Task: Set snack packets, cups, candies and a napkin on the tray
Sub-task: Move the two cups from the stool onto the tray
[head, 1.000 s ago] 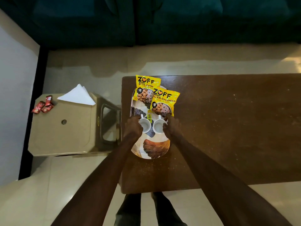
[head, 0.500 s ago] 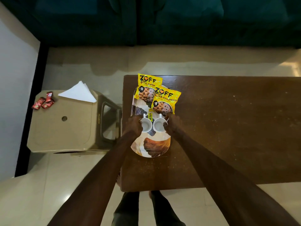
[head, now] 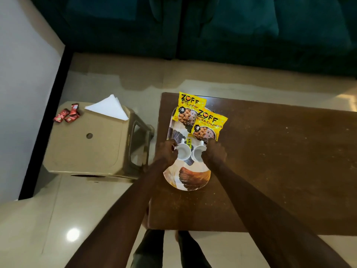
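Two cups (head: 190, 154) half-hidden by hands (head: 166, 154)

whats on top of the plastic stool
On the plastic stool lie a folded white napkin at the far edge and red-wrapped candies in the far left corner. Anything beneath the napkin is hidden.

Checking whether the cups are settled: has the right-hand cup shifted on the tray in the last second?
No. The right cup sits beside the left cup, just below the nearer snack packet, as before.
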